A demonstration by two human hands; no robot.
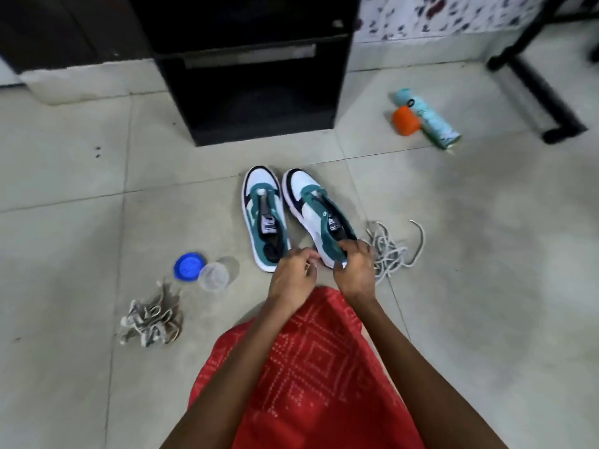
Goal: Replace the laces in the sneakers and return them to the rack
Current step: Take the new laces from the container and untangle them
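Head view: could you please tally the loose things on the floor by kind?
Sneakers: 2
Lace bundles: 2
Blue lid: 1
Clear tub: 1
Orange cup: 1
Light-blue bottle: 1
Total: 8

Pale grey floor tiles (pixel 97 189) are seen spread before a black cabinet (pixel 252 92); a patterned cloth (pixel 453 14) is hung to its right, a black metal frame (pixel 538 94) farther right.

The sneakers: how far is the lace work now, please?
Done: both the left sneaker and right sneaker show no laces; a left lace pile and right lace pile lie nearby. In hand: the right hand grips the right sneaker's heel, left hand beside it. Left: threading both, then putting them back.
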